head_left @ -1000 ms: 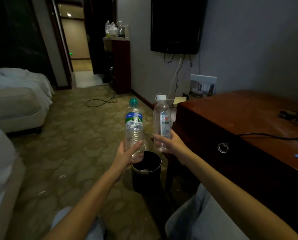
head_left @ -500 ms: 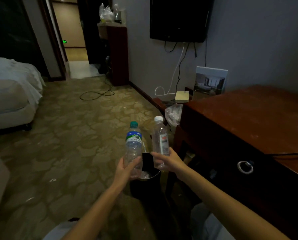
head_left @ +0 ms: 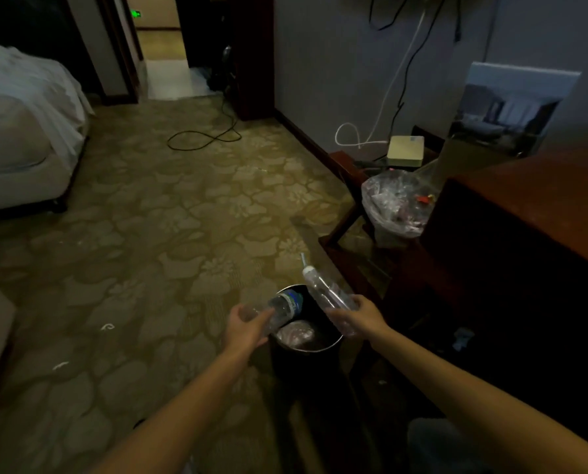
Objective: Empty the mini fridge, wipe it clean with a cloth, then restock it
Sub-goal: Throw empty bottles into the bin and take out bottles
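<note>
Hovering over the bin [head_left: 319, 349], the left bottle [head_left: 282, 307] is gripped nearly level by curled left hand [head_left: 246, 328] fingers [head_left: 263, 318], the right bottle [head_left: 323, 292] slanted cap-up by the right hand [head_left: 361, 318].

1. A bottle with a blue label [head_left: 283, 306] is held on its side in the left hand [head_left: 248, 328], over a black bin [head_left: 297, 371].
2. A bottle with a white cap [head_left: 325, 294] is held tilted in the right hand [head_left: 361, 318].
3. A plastic bag [head_left: 398, 206] is seen farther right, beside a brown desk [head_left: 542, 206].
4. A white bed [head_left: 19, 131] is seen far left.
</note>
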`<move>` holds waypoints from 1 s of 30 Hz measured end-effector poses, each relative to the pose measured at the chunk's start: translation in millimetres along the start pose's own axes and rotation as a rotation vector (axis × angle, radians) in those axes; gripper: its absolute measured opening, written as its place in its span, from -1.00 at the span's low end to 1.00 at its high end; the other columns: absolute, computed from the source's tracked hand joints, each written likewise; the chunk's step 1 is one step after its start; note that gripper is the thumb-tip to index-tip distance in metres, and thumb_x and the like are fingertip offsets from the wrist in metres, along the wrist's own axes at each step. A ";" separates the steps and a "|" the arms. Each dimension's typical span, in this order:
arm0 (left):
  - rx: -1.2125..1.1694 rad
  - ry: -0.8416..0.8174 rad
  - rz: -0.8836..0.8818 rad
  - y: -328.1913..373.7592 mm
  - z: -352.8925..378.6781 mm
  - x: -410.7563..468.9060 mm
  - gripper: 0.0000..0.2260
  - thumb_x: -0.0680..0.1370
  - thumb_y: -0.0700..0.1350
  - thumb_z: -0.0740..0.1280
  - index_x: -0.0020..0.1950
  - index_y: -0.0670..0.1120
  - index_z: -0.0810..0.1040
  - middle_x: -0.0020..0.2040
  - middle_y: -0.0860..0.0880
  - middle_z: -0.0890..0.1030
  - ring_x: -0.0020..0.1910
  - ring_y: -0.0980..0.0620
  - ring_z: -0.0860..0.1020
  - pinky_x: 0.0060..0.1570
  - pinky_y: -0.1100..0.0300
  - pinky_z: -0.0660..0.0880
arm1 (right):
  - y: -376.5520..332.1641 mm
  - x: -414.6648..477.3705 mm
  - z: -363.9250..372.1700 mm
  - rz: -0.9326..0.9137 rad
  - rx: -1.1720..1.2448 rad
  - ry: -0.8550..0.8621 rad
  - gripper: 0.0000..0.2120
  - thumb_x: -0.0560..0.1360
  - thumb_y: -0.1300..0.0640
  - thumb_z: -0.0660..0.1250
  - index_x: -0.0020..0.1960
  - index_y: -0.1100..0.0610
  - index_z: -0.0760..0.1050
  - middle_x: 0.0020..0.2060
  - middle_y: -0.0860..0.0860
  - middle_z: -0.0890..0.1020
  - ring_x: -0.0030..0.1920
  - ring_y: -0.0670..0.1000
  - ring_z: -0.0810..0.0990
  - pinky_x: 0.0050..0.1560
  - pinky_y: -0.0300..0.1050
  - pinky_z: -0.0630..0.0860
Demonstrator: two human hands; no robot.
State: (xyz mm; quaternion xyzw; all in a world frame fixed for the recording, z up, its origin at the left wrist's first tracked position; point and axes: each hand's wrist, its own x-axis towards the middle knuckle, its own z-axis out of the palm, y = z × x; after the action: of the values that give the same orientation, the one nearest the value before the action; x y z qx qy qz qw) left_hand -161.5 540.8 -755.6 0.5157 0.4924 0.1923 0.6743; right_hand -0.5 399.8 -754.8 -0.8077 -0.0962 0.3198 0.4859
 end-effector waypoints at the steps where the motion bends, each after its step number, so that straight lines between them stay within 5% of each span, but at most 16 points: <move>1: 0.019 0.007 -0.005 -1.7 -0.6 8.7 -0.52 0.50 -0.18 0.44 0.37 -0.17 0.37 0.16 -0.09 0.48 0.05 -0.10 0.52 -0.24 0.15 0.51 | 0.1 9.0 1.4 0.001 -0.009 0.012 -0.54 0.32 0.10 0.58 0.10 0.16 0.45 0.03 0.07 0.57 0.04 0.09 0.59 -0.03 -0.02 0.57; 4: 0.077 0.029 -0.008 -6.7 -5.5 32.4 -0.51 0.46 -0.19 0.47 0.35 -0.15 0.40 0.17 -0.09 0.51 0.04 -0.09 0.52 -0.19 0.07 0.56 | 0.9 33.3 6.9 0.005 -0.039 0.024 -0.47 0.34 0.09 0.57 0.19 0.21 0.41 0.10 0.13 0.56 0.04 0.13 0.59 -0.36 -0.17 0.52; 11: 0.189 0.069 0.031 -22.9 -8.4 63.8 -0.52 0.42 -0.16 0.50 0.29 -0.08 0.44 0.26 -0.11 0.51 0.19 -0.14 0.51 0.09 -0.13 0.56 | 8.7 70.1 30.3 -0.063 -0.200 0.015 -0.36 0.39 0.21 0.52 0.38 0.17 0.32 0.31 0.15 0.39 0.23 0.12 0.47 0.07 -0.11 0.44; 18: 0.228 0.073 0.092 -30.3 8.0 75.6 -0.49 0.44 -0.20 0.49 0.36 -0.13 0.41 0.25 -0.10 0.50 0.19 -0.09 0.49 0.05 0.09 0.50 | 23.7 84.6 35.7 -0.027 -0.212 0.031 -0.53 0.49 0.30 0.38 0.36 0.17 0.36 0.31 0.14 0.43 0.27 0.12 0.48 0.12 -0.15 0.43; 20: 0.250 0.060 0.100 -29.7 17.6 79.8 -0.48 0.43 -0.19 0.50 0.35 -0.13 0.41 0.26 -0.11 0.51 0.20 -0.10 0.50 0.09 0.06 0.51 | 31.8 86.9 31.1 0.017 -0.212 0.009 -0.59 0.50 0.35 0.35 0.32 0.21 0.38 0.23 0.15 0.47 0.16 0.10 0.50 0.05 -0.13 0.48; 23: 0.300 0.045 0.166 -20.0 33.1 85.6 -0.49 0.41 -0.24 0.51 0.32 -0.17 0.43 0.25 -0.16 0.53 0.19 -0.14 0.51 0.18 -0.02 0.50 | 38.0 85.6 24.3 0.016 -0.227 0.024 -0.63 0.49 0.42 0.31 0.29 0.32 0.41 0.09 0.18 0.49 0.01 0.07 0.47 -0.29 -0.39 0.40; 27: 0.367 -0.038 0.251 1.0 54.1 89.2 -0.44 0.40 -0.21 0.52 0.36 -0.13 0.42 0.28 -0.11 0.49 0.25 -0.10 0.47 0.25 -0.02 0.46 | 39.1 84.8 12.7 0.038 -0.274 0.024 -0.67 0.50 0.40 0.31 0.26 0.29 0.48 0.19 0.17 0.54 0.19 0.11 0.51 -0.05 -0.26 0.39; 30: 0.435 -0.102 0.301 12.3 65.4 90.4 -0.44 0.40 -0.24 0.52 0.35 -0.13 0.44 0.27 -0.11 0.48 0.27 -0.07 0.46 0.27 0.05 0.43 | 36.0 85.8 8.6 0.041 -0.283 0.019 -0.68 0.50 0.38 0.33 0.25 0.27 0.49 0.20 0.17 0.55 0.19 0.10 0.52 -0.18 -0.35 0.40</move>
State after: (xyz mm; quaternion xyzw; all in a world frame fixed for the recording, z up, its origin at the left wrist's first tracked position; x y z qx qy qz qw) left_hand -62.1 582.0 -787.9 0.7250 0.4052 0.1538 0.5353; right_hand 55.4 427.7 -824.4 -0.8729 -0.1194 0.3051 0.3615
